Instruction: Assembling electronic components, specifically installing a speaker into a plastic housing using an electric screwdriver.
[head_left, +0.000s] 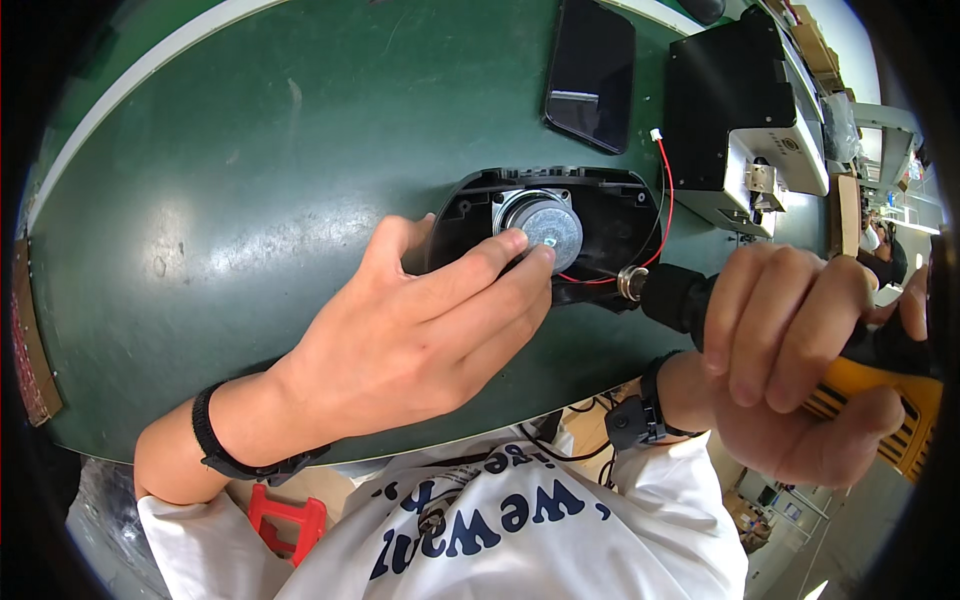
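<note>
A black plastic housing (610, 215) lies open side up on the table in front of me. Inside it sits a round loudspeaker (562, 222) with a grey magnet. My left hand (425, 315) reaches across from the left, its fingertips pressed on the magnet and its thumb at the housing's left side. A yellow and black cordless drill (675, 298) is gripped in my right hand (785, 335). Its silver tip is by the housing's lower right edge; the bit's contact is hidden. A red and black wire (667, 195) loops out to a small white connector (656, 135).
A black phone (592, 80) lies beyond the housing on the green table (250, 200). To the right of it stands a black and silver boxy machine (735, 110). A red stool (288, 522) is below the near edge. Shelving and another person (888, 250) appear at far right.
</note>
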